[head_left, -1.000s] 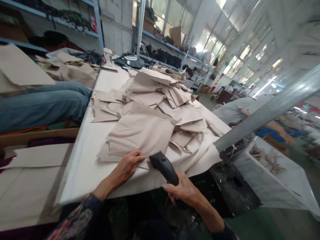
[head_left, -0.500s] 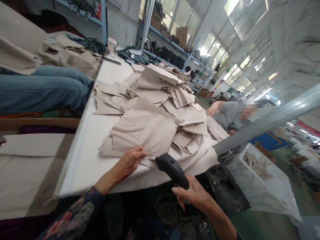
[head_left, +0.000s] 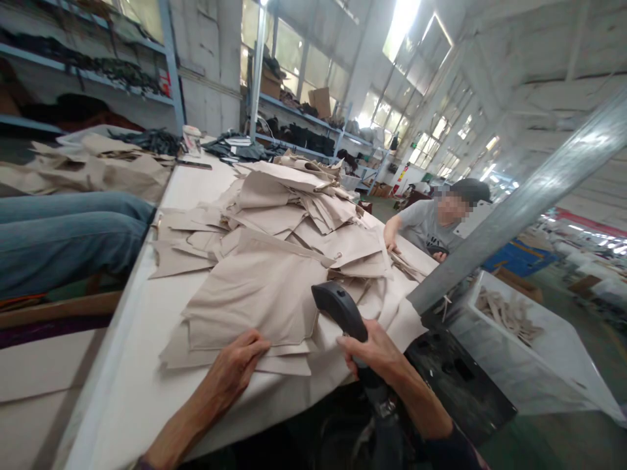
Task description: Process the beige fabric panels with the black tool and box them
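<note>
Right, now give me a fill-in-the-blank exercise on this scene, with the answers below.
While the left hand touches the top beige sheet, the ____ hand holds a curved tool.
That tool is coloured ____.
The legs beside the worktable wear ____-coloured jeans.
The slanting metal pole crosses the ____ half of the picture.

Missing words: right; black; blue; right.
</note>
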Motion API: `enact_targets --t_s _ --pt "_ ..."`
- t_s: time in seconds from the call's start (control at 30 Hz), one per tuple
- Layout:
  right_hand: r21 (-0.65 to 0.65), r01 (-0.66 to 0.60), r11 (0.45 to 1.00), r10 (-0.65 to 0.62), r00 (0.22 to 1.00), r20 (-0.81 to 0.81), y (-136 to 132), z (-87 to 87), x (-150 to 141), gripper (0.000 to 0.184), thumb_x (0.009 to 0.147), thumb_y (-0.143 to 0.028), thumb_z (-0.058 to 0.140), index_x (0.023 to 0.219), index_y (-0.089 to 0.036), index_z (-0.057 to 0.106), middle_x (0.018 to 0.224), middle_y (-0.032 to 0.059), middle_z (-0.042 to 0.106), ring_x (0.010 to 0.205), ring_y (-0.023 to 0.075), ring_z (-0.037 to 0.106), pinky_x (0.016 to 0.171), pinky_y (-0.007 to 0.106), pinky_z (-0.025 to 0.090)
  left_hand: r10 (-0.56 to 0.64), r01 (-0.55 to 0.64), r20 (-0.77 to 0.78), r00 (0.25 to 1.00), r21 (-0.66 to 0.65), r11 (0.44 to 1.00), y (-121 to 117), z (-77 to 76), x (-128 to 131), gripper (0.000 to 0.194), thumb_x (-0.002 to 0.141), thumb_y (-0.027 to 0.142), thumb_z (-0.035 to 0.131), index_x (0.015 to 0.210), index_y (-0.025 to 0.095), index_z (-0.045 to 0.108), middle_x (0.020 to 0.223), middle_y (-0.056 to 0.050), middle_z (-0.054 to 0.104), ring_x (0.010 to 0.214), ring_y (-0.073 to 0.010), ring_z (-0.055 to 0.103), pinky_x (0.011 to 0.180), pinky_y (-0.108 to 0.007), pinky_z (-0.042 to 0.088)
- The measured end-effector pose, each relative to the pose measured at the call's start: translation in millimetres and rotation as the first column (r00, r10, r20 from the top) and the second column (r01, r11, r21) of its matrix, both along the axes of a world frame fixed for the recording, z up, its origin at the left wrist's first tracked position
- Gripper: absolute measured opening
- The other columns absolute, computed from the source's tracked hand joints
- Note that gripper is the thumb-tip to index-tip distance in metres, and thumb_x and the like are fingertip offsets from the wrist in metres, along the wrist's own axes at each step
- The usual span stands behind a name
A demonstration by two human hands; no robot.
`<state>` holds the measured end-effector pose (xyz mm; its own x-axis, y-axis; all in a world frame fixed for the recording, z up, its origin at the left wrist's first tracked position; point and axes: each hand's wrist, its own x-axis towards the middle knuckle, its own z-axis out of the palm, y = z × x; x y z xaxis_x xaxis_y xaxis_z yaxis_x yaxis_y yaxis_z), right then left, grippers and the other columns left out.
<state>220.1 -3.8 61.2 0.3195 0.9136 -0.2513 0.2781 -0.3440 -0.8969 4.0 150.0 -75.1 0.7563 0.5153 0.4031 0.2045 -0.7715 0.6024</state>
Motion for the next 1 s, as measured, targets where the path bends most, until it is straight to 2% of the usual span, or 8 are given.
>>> enact_targets --t_s 0.27,0.37,0.47,0.6,0.7,0.83,1.0 --pt "0.112 0.011 0.994 -0.008 1.000 -0.030 87 -10.8 14 0.022 0.074 -0.033 0.063 0.068 -0.017 0.050 0.048 -0.0044 0.053 0.036 0.0096 0.049 0.035 0.021 0.043 -0.016 0.016 0.053 0.998 0.016 1.000 1 -6.3 1 0.023 0.091 0.019 0.042 0.090 0.020 0.066 0.080 -0.004 0.061 0.074 -0.0133 0.062 0.069 -0.019 0.048" --pt "0.134 0.024 0.991 -0.020 0.999 -0.028 102 -4.5 19 0.024 0.073 -0.035 0.064 0.065 -0.016 0.051 0.046 -0.0039 0.052 0.035 0.0097 0.049 0.034 0.020 0.042 -0.022 0.021 0.054 0.998 0.022 1.000 3 -8.4 0 0.023 0.090 0.019 0.043 0.090 0.020 0.066 0.079 -0.003 0.061 0.074 -0.0130 0.062 0.069 -0.019 0.048" --pt "0.155 0.062 0.986 -0.059 0.998 -0.026 92 11.9 24 0.025 0.075 -0.037 0.064 0.067 -0.017 0.051 0.048 -0.0038 0.053 0.037 0.0093 0.050 0.035 0.020 0.042 -0.022 0.021 0.054 0.998 0.025 0.999 4 -8.1 0 0.023 0.091 0.021 0.043 0.089 0.020 0.066 0.079 -0.003 0.061 0.073 -0.0134 0.062 0.068 -0.019 0.048" --pt "0.145 0.134 0.980 -0.137 0.991 0.007 56 28.3 29 0.025 0.075 -0.037 0.064 0.068 -0.017 0.051 0.049 -0.0038 0.055 0.038 0.0097 0.050 0.036 0.020 0.043 -0.014 0.013 0.052 0.999 0.022 1.000 5 -7.5 1 0.026 0.091 0.022 0.041 0.089 0.021 0.067 0.079 -0.004 0.061 0.073 -0.0141 0.062 0.068 -0.020 0.048" --pt "0.079 0.094 0.993 -0.099 0.992 0.073 35 23.6 29 0.026 0.077 -0.037 0.062 0.064 -0.016 0.053 0.046 -0.0027 0.055 0.037 0.0101 0.050 0.036 0.020 0.042 -0.011 0.010 0.051 0.999 0.019 1.000 5 -8.6 1 0.025 0.091 0.022 0.042 0.089 0.021 0.067 0.079 -0.004 0.061 0.073 -0.0141 0.063 0.068 -0.020 0.048" --pt "0.050 0.029 0.998 -0.030 0.999 0.023 20 5.7 23 0.025 0.078 -0.037 0.062 0.066 -0.016 0.053 0.047 -0.0030 0.056 0.037 0.0106 0.052 0.037 0.020 0.043 -0.017 0.016 0.062 0.998 0.017 1.000 5 -10.9 1 0.024 0.091 0.022 0.043 0.091 0.021 0.067 0.081 -0.003 0.062 0.074 -0.0130 0.063 0.069 -0.018 0.048" --pt "0.043 0.066 0.997 -0.066 0.998 -0.005 6 -1.3 19 0.026 0.078 -0.037 0.061 0.067 -0.017 0.050 0.045 -0.0033 0.054 0.036 0.0104 0.050 0.036 0.020 0.042 -0.026 0.025 0.080 0.996 0.013 1.000 5 -10.2 1 0.023 0.091 0.024 0.044 0.091 0.021 0.067 0.081 -0.002 0.062 0.075 -0.0117 0.063 0.070 -0.016 0.048"
